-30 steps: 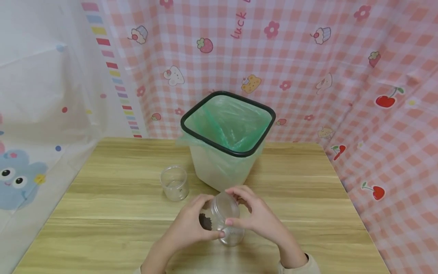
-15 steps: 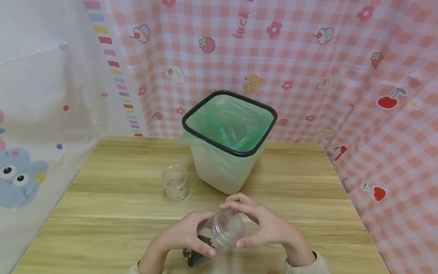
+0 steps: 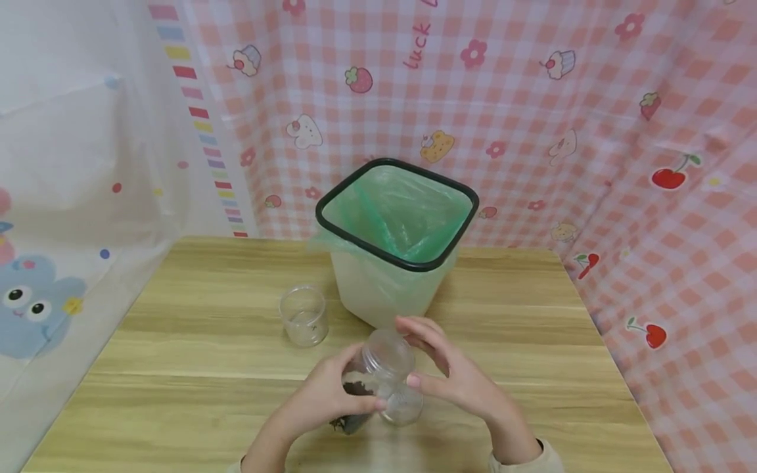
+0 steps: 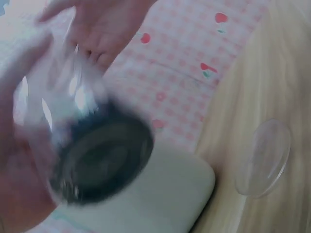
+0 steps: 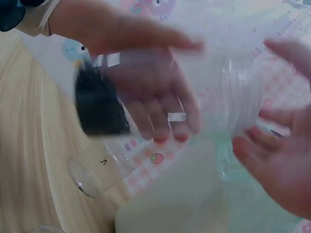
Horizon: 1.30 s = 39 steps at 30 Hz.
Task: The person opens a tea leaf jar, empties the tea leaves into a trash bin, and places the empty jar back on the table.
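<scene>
My left hand (image 3: 325, 397) grips a clear plastic jar (image 3: 389, 355) round its side, tilted so its ridged neck end points up and toward the bin. Dark, shredded bits (image 3: 357, 389) lie packed toward the jar's base, blurred in both wrist views. My right hand (image 3: 458, 378) curves around the neck end, fingers spread; in the right wrist view its fingertips (image 5: 243, 145) are right by the neck. Behind the jar, a clear round lid (image 3: 405, 406) lies on the wooden table (image 3: 195, 407), and it shows whole in the left wrist view.
A pale bin (image 3: 384, 289) with a black rim and green liner stands just beyond my hands. To its left is a clear cup (image 3: 304, 318) with a small dark speck on it. A pink checked curtain (image 3: 384, 112) hangs behind the table.
My left hand dipped the jar toward me, base low, and has now lifted it back up. The right hand moved down alongside it and up again. Bin and cup stay put.
</scene>
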Tool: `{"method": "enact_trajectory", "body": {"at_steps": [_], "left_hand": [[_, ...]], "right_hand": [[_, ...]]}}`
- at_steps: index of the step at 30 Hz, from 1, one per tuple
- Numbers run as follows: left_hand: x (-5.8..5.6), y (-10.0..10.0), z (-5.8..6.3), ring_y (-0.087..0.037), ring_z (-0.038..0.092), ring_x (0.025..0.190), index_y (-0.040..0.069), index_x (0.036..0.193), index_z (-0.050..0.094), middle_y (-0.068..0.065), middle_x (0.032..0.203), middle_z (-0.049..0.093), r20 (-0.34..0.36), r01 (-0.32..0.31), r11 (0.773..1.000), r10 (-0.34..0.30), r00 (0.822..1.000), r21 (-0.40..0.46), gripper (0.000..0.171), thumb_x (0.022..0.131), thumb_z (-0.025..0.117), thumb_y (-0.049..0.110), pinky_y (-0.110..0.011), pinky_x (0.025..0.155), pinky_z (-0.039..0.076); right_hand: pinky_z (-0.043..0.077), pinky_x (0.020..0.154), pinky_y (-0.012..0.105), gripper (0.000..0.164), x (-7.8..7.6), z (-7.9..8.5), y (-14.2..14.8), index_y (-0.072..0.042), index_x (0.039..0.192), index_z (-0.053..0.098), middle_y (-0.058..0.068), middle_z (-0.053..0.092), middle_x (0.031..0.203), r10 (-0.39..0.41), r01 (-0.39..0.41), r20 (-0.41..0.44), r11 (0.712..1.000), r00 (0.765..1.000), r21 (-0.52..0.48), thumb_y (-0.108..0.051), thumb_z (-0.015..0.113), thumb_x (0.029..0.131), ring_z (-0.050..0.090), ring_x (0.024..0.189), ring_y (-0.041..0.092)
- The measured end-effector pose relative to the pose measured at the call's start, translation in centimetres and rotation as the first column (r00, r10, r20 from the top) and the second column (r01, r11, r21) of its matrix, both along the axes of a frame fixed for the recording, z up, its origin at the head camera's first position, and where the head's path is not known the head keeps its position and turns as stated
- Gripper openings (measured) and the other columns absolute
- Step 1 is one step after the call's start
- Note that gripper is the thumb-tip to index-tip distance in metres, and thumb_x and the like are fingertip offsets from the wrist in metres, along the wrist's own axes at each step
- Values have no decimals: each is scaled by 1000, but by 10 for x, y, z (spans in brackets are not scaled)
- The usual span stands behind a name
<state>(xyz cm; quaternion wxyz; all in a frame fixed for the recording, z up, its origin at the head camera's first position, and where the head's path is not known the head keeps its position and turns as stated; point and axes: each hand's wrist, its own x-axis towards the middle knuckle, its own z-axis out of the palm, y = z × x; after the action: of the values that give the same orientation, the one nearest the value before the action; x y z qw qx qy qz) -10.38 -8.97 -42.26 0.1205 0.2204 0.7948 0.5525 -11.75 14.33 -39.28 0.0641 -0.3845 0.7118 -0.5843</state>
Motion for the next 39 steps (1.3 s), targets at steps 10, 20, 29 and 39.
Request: {"method": "enact_trajectory", "body": {"at_steps": [10,20,29,39], "left_hand": [[-6,20,-23,-19,53,106,6,121,51,-4,115,55,-547,-451,877,297,782,-168,78,58,87,37,-39,91,47],[-5,25,-29,-21,53,104,3,120,52,-5,111,56,-677,-421,888,195,710,-186,79,57,87,36,-35,89,48],[0,17,-19,-13,52,107,13,124,52,6,116,54,-350,-246,953,173,921,-176,78,62,83,47,-39,90,47],[0,-1,-14,-11,58,99,14,125,53,6,109,62,-26,170,985,-170,985,0,64,68,82,27,-28,87,47]], "right_hand": [[47,86,34,72,7,-2,-27,-3,139,41,7,47,124,-512,445,224,848,829,289,-31,73,81,49,103,21],[49,76,39,73,7,-7,-38,-3,134,48,14,48,127,-580,507,102,773,808,382,-38,75,77,53,95,25],[45,89,39,67,7,-6,-25,-10,132,51,3,49,123,-414,387,19,864,910,322,-31,78,74,51,105,17],[41,95,32,67,6,2,-2,-19,137,45,-1,41,130,28,-5,-77,959,997,282,-24,76,78,46,114,17]]}}
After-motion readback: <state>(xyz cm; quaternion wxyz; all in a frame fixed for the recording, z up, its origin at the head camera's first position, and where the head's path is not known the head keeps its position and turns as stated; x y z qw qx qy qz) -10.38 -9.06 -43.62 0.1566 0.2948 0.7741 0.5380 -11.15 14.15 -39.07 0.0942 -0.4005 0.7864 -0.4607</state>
